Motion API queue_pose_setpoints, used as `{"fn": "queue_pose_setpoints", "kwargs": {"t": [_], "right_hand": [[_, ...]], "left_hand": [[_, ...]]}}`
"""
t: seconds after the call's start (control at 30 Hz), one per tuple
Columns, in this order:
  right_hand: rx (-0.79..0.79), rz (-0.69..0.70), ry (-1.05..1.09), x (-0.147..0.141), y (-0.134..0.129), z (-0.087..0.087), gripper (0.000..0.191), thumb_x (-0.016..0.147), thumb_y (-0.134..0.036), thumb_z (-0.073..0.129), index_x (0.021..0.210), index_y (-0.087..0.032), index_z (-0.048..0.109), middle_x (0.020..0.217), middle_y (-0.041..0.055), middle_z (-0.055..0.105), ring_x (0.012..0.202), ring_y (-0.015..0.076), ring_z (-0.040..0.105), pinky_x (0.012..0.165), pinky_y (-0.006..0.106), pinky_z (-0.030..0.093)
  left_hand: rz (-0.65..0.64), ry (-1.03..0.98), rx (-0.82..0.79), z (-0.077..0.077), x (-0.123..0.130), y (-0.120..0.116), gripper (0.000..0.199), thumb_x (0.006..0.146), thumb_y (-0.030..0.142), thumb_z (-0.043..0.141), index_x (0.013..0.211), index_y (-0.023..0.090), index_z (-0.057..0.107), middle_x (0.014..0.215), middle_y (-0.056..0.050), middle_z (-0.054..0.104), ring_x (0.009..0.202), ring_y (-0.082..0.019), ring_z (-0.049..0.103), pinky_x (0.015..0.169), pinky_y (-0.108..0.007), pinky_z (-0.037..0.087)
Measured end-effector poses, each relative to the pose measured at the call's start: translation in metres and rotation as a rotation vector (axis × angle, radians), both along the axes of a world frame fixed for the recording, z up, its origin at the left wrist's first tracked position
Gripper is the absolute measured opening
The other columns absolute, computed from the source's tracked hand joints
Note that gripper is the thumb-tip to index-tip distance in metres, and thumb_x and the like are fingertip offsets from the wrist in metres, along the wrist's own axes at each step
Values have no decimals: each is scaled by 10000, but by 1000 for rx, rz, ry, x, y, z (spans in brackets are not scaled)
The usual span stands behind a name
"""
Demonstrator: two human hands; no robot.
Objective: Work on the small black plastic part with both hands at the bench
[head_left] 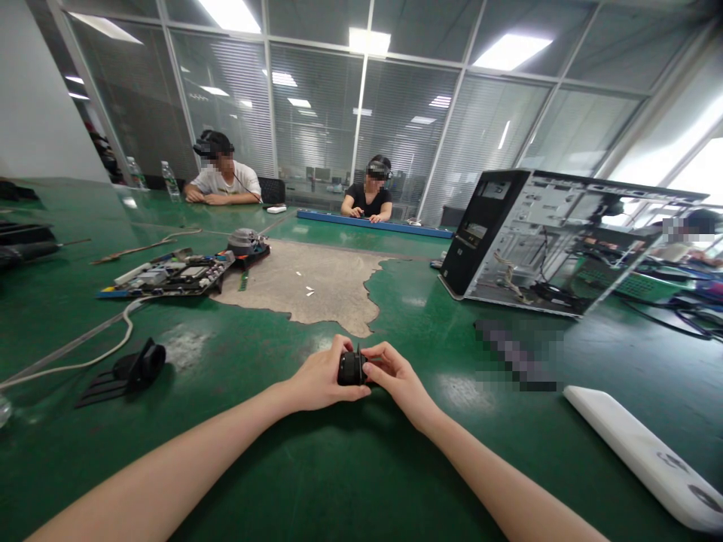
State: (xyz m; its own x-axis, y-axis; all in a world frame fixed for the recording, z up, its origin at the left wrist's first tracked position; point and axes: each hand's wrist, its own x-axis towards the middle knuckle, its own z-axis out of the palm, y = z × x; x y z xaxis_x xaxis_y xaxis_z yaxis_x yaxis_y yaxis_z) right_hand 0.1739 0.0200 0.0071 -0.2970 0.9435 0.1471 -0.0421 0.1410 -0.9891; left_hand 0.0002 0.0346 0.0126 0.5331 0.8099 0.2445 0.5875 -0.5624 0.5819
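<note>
A small black part (351,369) with a thin upright plate on its right side is held between both hands over the green table (316,467). Fingers and thumb of my left hand (324,378) wrap round its left side. My right hand (395,374) pinches the plate side with thumb and fingertips. Left of my hands, a black round piece with a slotted flat base (132,369) lies on the table. Beyond the hands is a bare tan patch (333,290) with small white scraps.
An open computer case (542,248) stands at the right, with cables and a green basket behind. A white power bank (638,452) lies front right. A circuit board (175,272) and cables are at the left. Two people sit across the table near a blue bar (373,224).
</note>
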Motion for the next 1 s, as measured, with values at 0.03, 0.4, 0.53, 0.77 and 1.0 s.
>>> {"fn": "queue_pose_setpoints", "kwargs": {"t": [0.03,0.4,0.53,0.77,1.0], "right_hand": [[1,-1,-9,0,0,-1,190,722,-299,593,876,-208,531,871,-6,563,795,126,542,712,265,422],[-55,56,9,2,-1,5,229,678,-311,637,818,-208,488,866,-12,570,817,134,543,736,282,414],[-36,8,-14,-1,2,2,229,691,-336,618,841,-209,500,854,-9,555,795,134,539,733,285,416],[-48,100,-9,0,0,6,339,647,-313,665,916,-218,483,913,11,564,844,149,548,775,314,411],[-45,60,-15,-1,-3,7,227,712,-365,592,839,-203,499,831,-7,558,746,120,540,698,274,434]], "left_hand": [[1,1,-2,0,0,0,540,658,541,565,1001,213,308,805,-10,518,700,-197,546,619,-282,396],[9,16,-18,0,0,1,526,654,536,564,987,215,313,801,-8,531,694,-200,553,609,-278,391],[17,32,19,0,0,1,548,631,537,583,987,211,323,832,-21,533,726,-213,557,637,-289,391],[64,-13,-69,2,0,-1,503,661,528,554,979,219,317,785,1,540,671,-187,557,597,-267,393],[76,35,-128,9,-3,-10,521,659,576,531,977,220,322,760,10,533,658,-181,551,588,-261,392]]}}
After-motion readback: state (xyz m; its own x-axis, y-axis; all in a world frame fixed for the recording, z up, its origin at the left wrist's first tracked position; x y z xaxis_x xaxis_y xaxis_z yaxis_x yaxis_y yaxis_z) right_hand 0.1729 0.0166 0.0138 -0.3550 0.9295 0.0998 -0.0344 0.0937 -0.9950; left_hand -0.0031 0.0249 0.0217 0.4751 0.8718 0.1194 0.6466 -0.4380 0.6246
